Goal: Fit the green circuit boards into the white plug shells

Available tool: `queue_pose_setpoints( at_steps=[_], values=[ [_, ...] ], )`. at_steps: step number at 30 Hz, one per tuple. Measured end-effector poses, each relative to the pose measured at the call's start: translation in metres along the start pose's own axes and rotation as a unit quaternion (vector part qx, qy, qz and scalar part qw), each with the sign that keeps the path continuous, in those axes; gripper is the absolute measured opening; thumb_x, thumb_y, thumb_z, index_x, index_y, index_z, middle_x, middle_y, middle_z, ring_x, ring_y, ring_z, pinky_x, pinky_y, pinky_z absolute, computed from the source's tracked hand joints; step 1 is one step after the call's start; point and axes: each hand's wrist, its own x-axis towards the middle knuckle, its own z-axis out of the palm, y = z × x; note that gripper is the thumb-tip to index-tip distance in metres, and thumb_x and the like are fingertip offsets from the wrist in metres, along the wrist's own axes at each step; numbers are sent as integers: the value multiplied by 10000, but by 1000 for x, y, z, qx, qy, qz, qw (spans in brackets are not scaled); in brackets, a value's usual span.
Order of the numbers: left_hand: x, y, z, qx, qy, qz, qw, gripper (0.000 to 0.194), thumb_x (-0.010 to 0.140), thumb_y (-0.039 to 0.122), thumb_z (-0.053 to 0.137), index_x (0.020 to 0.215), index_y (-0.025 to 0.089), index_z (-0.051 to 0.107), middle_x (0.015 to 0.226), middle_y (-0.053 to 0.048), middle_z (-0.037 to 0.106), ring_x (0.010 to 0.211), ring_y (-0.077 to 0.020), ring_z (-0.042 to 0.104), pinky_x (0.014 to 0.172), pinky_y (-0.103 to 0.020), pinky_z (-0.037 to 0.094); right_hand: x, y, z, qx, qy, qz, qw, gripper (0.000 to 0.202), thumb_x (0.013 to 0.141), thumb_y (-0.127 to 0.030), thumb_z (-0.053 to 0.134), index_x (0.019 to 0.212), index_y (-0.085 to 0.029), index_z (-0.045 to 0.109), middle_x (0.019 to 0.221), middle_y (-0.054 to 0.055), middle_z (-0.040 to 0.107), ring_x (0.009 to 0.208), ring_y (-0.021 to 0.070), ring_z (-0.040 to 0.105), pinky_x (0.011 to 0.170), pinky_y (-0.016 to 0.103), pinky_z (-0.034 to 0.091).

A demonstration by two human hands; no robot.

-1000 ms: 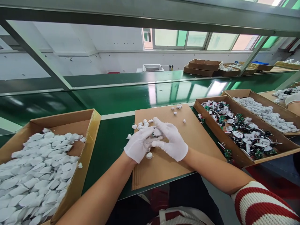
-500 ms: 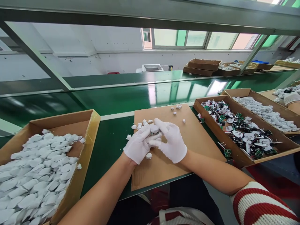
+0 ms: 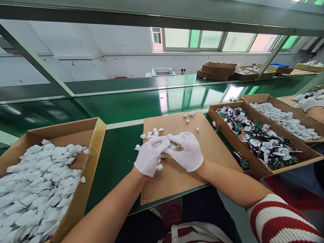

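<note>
My left hand (image 3: 151, 156), in a white glove, is closed with its fingertips on a small white plastic piece (image 3: 173, 145). My right hand (image 3: 187, 152), gloved the same way, pinches that piece from the other side. The fingers cover most of it, so its shape is hard to make out. Both hands are over a brown cardboard sheet (image 3: 215, 158). Just beyond the left fingers lies a cluster of small white parts (image 3: 150, 134). A single white part (image 3: 159, 167) rests on the cardboard below my hands.
At left, a cardboard box (image 3: 97, 148) holds many white shells. At right, another box (image 3: 235, 143) contains green circuit boards with wires and white pieces. Behind it, a third box (image 3: 268, 98) holds white parts; another person's gloved hand (image 3: 311, 104) is nearby. A shelf frame crosses overhead.
My left fingers have closed over the white piece, which showed more plainly before. My right fingers have curled in against it. The view has shifted slightly.
</note>
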Motion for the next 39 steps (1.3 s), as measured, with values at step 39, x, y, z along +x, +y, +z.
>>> queue_pose_setpoints(
  at_steps=[39],
  values=[
    [5, -1, -7, -63, -19, 58, 996, 614, 715, 385, 873, 1245, 153, 665, 848, -37, 684, 641, -118, 620, 507, -215, 486, -11, 2, 2, -199, -9, -79, 977, 167, 928, -375, 674, 1088, -353, 717, 1366, -35, 675, 1191, 251, 588, 1078, 494, 305]
  ],
)
